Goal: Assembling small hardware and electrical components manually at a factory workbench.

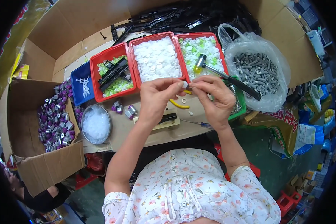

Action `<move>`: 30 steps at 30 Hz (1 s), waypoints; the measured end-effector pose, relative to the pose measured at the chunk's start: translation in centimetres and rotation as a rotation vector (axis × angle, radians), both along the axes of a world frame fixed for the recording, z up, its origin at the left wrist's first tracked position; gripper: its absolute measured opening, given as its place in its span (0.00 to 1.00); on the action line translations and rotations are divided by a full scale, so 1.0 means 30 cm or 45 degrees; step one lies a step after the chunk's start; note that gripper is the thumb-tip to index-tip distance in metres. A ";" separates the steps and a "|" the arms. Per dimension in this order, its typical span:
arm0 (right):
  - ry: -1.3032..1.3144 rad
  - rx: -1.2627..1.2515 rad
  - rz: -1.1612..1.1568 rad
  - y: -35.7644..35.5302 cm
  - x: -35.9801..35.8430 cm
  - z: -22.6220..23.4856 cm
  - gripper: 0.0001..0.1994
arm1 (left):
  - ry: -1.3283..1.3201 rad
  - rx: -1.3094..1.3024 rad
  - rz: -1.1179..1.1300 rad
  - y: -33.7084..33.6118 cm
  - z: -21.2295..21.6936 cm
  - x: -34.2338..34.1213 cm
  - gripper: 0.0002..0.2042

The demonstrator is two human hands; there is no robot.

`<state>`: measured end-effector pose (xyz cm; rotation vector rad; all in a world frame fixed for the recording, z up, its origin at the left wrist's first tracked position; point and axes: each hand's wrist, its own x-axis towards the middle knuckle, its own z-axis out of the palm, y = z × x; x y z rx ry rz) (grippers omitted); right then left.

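Observation:
My left hand (pixel 158 98) pinches a small white round cap (pixel 184 84) between thumb and fingertips. Close beside it, my right hand (pixel 215 99) has thumb and fingers pressed together on something small and thin that I cannot make out. Both hands meet in front of the red bins. Below them on the cardboard-covered bench lie yellow-handled pliers (pixel 180 105), partly hidden, a small white ring (pixel 184 100) and a screwdriver (pixel 201 123). A beige block holding a black part (pixel 168 118) sits between my forearms.
Behind my hands, a red bin (pixel 131 63) holds white caps; a hammer (pixel 227 76) lies across the right bin. Grey parts fill a plastic bag (pixel 255 69). A carton (pixel 44 160) of purple-and-metal pieces and a bowl (pixel 96 124) of clear bits stand left. Black parts (pixel 183 18) pile behind.

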<state>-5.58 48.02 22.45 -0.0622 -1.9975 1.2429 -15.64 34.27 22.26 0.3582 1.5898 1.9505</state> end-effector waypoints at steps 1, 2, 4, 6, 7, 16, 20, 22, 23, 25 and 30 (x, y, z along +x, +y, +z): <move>0.001 0.027 0.033 -0.012 -0.006 -0.006 0.09 | -0.002 0.001 0.008 -0.017 -0.006 0.013 0.10; 0.013 0.070 0.055 -0.023 -0.010 -0.005 0.09 | -0.012 0.036 0.008 -0.034 -0.010 0.024 0.10; -0.011 0.105 0.071 -0.042 -0.008 -0.009 0.09 | -0.056 0.116 0.038 -0.059 -0.014 0.043 0.08; -0.012 0.180 0.069 -0.055 -0.009 -0.012 0.10 | -0.041 0.135 0.048 -0.076 -0.009 0.054 0.08; -0.014 0.186 0.078 -0.063 -0.009 -0.012 0.10 | -0.024 0.148 0.046 -0.083 -0.007 0.058 0.07; 0.193 0.839 -0.063 -0.076 0.005 -0.046 0.14 | -0.043 0.216 0.147 -0.109 -0.019 0.096 0.07; 0.115 0.528 0.051 -0.086 0.011 -0.051 0.14 | 0.092 0.274 0.180 -0.123 -0.070 0.115 0.06; 0.042 0.299 0.084 -0.080 0.026 -0.043 0.13 | 0.202 0.238 0.172 -0.133 -0.063 0.124 0.06; -0.028 0.072 0.121 -0.076 0.032 -0.042 0.12 | 0.313 0.204 0.168 -0.137 -0.061 0.129 0.06; -0.072 0.001 0.125 -0.074 0.037 -0.054 0.09 | 0.370 0.174 0.155 -0.142 -0.067 0.141 0.07; -0.135 0.023 0.239 -0.070 0.053 -0.046 0.09 | 0.399 0.176 0.110 -0.153 -0.071 0.161 0.09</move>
